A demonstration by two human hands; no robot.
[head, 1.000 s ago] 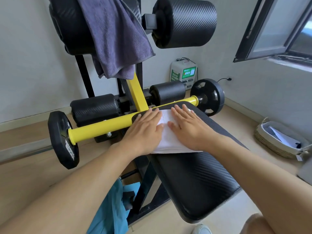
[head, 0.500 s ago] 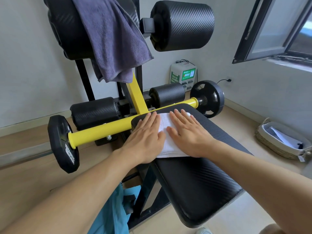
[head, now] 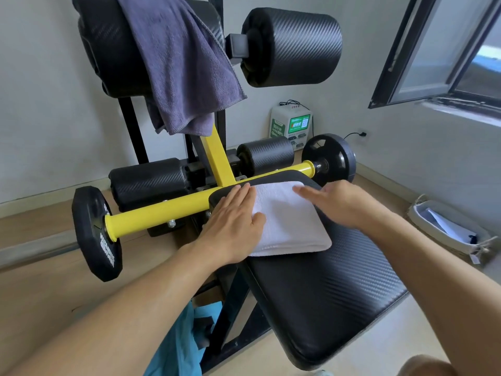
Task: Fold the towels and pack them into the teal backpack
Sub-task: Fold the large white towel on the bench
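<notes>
A folded white towel (head: 287, 221) lies on the far end of the black bench pad (head: 325, 294). My left hand (head: 233, 223) rests flat on the towel's left edge, fingers together. At the towel's right side, my right hand (head: 339, 202) lies flat with its fingers pointing left across the far corner. Neither hand grips anything. A grey-purple towel (head: 181, 66) hangs over the upper black roller of the gym machine. Part of the teal backpack (head: 187, 340) shows on the floor under the bench, between my left arm and the frame.
A yellow bar (head: 168, 213) with black weight plates (head: 95, 234) crosses just behind the bench. Black foam rollers (head: 292, 47) stand above. A woven basket (head: 450, 232) with papers sits by the right wall under an open window (head: 433, 50). A white charging box (head: 291, 126) stands at the back.
My hands have slid apart over the white towel, left one to the left edge, right one to the right side, which uncovers the towel's middle.
</notes>
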